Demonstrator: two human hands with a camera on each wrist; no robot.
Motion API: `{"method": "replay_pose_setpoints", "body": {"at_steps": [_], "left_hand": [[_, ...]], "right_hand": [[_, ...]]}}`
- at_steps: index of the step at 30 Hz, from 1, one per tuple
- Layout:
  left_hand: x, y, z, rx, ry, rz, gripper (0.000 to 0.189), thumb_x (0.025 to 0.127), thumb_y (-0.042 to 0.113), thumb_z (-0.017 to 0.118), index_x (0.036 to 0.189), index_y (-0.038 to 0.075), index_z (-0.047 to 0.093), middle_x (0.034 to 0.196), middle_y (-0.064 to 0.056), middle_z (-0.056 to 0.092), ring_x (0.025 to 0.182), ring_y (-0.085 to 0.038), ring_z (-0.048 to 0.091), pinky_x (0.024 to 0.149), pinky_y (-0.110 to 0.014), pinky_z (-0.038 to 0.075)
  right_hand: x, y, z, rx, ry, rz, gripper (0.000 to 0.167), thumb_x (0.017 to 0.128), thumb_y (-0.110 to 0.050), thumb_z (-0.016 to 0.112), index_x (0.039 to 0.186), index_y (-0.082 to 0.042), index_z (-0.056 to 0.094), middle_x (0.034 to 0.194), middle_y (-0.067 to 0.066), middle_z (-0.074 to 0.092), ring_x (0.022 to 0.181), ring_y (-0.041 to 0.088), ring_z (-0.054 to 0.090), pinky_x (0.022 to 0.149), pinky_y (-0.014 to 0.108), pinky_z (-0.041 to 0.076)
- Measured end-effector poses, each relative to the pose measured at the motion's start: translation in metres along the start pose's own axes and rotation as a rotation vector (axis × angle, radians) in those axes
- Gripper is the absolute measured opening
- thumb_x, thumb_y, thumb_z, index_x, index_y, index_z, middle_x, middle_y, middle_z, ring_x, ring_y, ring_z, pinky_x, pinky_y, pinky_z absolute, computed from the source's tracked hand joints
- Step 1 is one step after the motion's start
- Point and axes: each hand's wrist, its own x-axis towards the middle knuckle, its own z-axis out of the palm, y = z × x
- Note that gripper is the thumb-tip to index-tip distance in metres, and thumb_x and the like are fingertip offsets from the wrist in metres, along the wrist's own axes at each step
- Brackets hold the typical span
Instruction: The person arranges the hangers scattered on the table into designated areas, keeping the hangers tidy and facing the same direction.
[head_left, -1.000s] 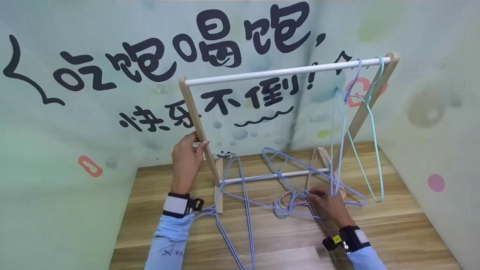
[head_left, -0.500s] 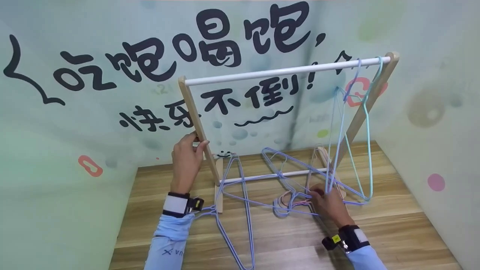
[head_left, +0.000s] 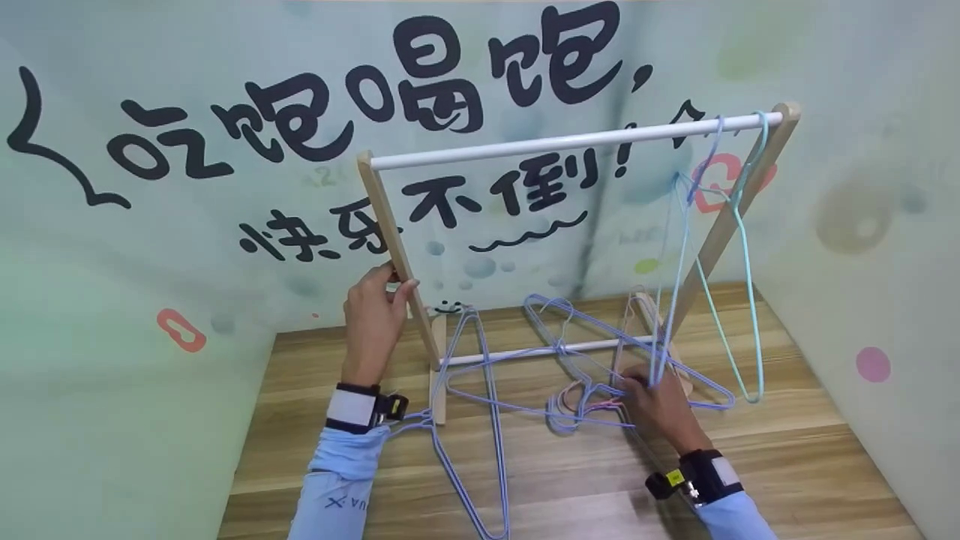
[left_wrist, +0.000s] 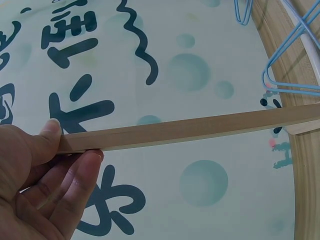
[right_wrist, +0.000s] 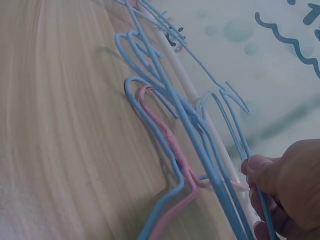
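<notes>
My left hand [head_left: 375,319] pinches the left wooden upright [head_left: 388,225] of a small clothes rack between thumb and fingers. The left wrist view shows the thumb above this strip [left_wrist: 190,127] and the fingertips beneath it. Low at the right, my right hand [head_left: 664,409] pinches the wire of a blue clothes hanger [right_wrist: 237,128], with several tangled hangers beside it. Among these is a pink hanger [right_wrist: 172,145]. A blue hanger [head_left: 712,150] and a turquoise hanger [head_left: 753,300] hang at the right end of the white top rail [head_left: 540,144]; the blue one's lower corner overlaps my right hand.
Blue hangers [head_left: 493,390] lean across the left end of the lower white bar [head_left: 607,346]. The rack stands on a wood-grain table [head_left: 570,502]. A pale wall [head_left: 187,247] with black lettering rises close behind, and walls flank both sides.
The hung turquoise hanger has swung left and back right, and the hung blue one has shifted slightly left. My right hand has moved very little; the left hand keeps its place on the upright.
</notes>
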Motion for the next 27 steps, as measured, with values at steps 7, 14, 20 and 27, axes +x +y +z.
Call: {"method": "replay_pose_setpoints", "body": {"at_steps": [7,14,20,27], "left_hand": [[-0.001,0.0,0.0,-0.002,0.0,0.004,0.026,0.096,0.02,0.072,0.108,-0.002,0.07,0.101,-0.016,0.071,0.078,-0.026,0.074,0.071,-0.042,0.06],[-0.001,0.001,-0.001,0.001,0.001,-0.001,0.024,0.096,0.018,0.073,0.108,-0.002,0.07,0.101,-0.016,0.07,0.077,-0.027,0.074,0.069,-0.042,0.06],[-0.001,0.001,-0.001,0.009,-0.006,-0.012,0.026,0.097,0.019,0.072,0.111,-0.002,0.07,0.101,-0.016,0.07,0.08,-0.027,0.074,0.072,-0.042,0.06],[0.0,0.0,0.0,0.011,0.001,0.002,0.027,0.097,0.02,0.071,0.111,-0.002,0.07,0.1,-0.015,0.07,0.079,-0.027,0.074,0.074,-0.044,0.059]], "right_hand": [[0.002,-0.011,-0.005,0.056,-0.047,0.061,0.012,0.084,0.017,0.071,0.087,0.005,0.068,0.081,0.009,0.067,0.075,0.023,0.062,0.069,0.036,0.053],[0.005,-0.024,-0.011,0.025,-0.016,0.015,0.015,0.081,0.016,0.074,0.088,0.004,0.069,0.082,0.009,0.068,0.074,0.024,0.064,0.067,0.041,0.053],[0.007,-0.032,-0.015,-0.004,-0.026,0.026,0.014,0.083,0.012,0.075,0.086,0.0,0.069,0.08,0.005,0.065,0.072,0.021,0.062,0.063,0.039,0.05],[0.009,-0.045,-0.017,0.011,-0.034,0.08,0.015,0.085,0.013,0.073,0.088,0.0,0.069,0.083,0.002,0.062,0.072,0.016,0.059,0.06,0.032,0.05]]}}
